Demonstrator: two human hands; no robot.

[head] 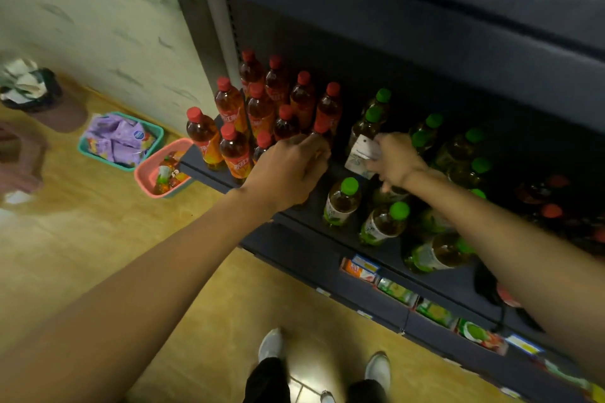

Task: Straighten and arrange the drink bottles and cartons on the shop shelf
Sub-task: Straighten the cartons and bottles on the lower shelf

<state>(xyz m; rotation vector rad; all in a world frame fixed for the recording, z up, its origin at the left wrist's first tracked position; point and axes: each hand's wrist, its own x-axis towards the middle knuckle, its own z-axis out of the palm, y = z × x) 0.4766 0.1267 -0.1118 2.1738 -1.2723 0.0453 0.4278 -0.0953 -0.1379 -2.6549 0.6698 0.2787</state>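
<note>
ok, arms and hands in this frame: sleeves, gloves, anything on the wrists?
Both forearms are bare to the frame edge: no sleeves visible, no gloves. The left hand shows nothing worn. The right hand has a thin band at its wrist; too blurred to identify.

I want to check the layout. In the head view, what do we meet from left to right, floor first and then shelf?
Teal basket → pink basket → red-capped bottles → left hand → right hand → green-capped bottles.
</note>
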